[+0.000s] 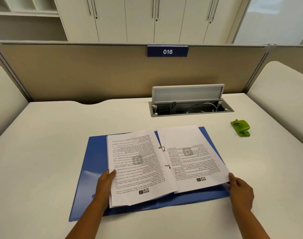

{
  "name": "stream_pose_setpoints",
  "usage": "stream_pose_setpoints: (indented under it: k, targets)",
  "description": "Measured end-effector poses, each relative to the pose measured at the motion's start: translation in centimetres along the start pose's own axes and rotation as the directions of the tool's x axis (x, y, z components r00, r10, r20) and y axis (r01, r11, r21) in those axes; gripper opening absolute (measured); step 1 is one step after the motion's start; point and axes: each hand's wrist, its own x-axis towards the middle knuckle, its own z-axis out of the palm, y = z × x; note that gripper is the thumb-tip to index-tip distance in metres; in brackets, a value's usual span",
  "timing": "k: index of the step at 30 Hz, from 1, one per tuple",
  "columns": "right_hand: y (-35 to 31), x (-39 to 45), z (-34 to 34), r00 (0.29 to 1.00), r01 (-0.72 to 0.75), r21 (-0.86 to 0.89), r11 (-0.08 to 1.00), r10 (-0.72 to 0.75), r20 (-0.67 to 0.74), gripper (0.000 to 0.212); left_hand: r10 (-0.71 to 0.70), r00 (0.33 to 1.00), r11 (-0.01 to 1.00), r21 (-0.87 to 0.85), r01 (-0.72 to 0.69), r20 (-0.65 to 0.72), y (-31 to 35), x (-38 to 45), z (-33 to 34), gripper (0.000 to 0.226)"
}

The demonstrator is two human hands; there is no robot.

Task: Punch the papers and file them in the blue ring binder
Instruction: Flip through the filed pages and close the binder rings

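Note:
The blue ring binder point(95, 156) lies open on the desk in front of me. Printed papers sit on its two metal rings point(162, 148): a left stack point(138, 166) and a right stack point(194, 157), text upside down to me. My left hand point(105, 183) grips the near left edge of the left stack, thumb on top. My right hand point(240, 192) holds the near right corner of the right stack and the binder cover under it. The green hole punch point(240, 127) rests on the desk to the far right, away from both hands.
A cable tray point(190, 108) with its lid raised is sunk into the desk behind the binder. A beige partition with a "016" sign point(167, 51) closes the back. White padded side panels point(285, 94) flank the desk.

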Motion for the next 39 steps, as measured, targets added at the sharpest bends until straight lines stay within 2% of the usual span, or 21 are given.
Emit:
stream_pose_setpoints:
  k: [3, 7, 16, 21, 26, 29, 35, 38, 39]
  targets:
    - [-0.3, 0.1, 0.2, 0.999, 0.042, -0.026, 0.999, -0.042, 0.013, 0.033, -0.002, 1.0, 1.0, -0.005, 0.002, -0.005, 0.0, 0.0, -0.1, 0.022]
    - [-0.7, 0.2, 0.2, 0.99, 0.139, -0.154, 0.978, -0.133, 0.051, 0.033, -0.004, 1.0, 1.0, 0.003, 0.004, -0.011, -0.1, 0.1, 0.0, 0.025]
    - [-0.8, -0.2, 0.2, 0.981, 0.195, -0.212, 0.958, -0.186, 0.061, 0.029, -0.001, 1.0, 1.0, 0.011, 0.001, -0.012, 0.0, -0.1, 0.0, 0.023]
    - [-0.8, -0.7, 0.2, 0.967, 0.256, -0.299, 0.919, -0.248, 0.063, 0.021, 0.01, 1.0, 1.0, 0.02, -0.01, -0.001, -0.1, -0.1, 0.1, 0.023]
    - [-1.2, -1.4, -0.1, 0.949, 0.315, -0.228, 0.921, -0.311, 0.052, 0.032, 0.019, 1.0, 0.998, 0.055, -0.018, -0.019, -0.1, 0.0, 0.1, 0.023]
    - [-1.1, -1.6, -0.5, 0.931, 0.365, -0.262, 0.893, -0.357, 0.078, 0.023, 0.024, 0.999, 0.997, 0.071, -0.022, -0.022, -0.1, 0.0, 0.0, 0.018]
    - [-1.0, -1.7, -0.6, 0.914, 0.4, -0.261, 0.878, -0.401, 0.053, 0.052, 0.025, 0.999, 0.997, 0.069, -0.023, -0.022, -0.1, 0.0, 0.0, 0.018]
    - [-0.5, -1.5, -0.2, 0.91, 0.401, -0.272, 0.875, -0.416, 0.004, 0.066, 0.024, 0.999, 0.998, 0.063, -0.023, -0.022, -0.1, 0.0, 0.0, 0.018]
    - [-0.3, -1.4, 0.0, 0.908, 0.399, -0.244, 0.884, -0.417, -0.027, 0.076, 0.023, 0.999, 0.998, 0.06, -0.022, -0.023, -0.1, 0.0, 0.0, 0.019]
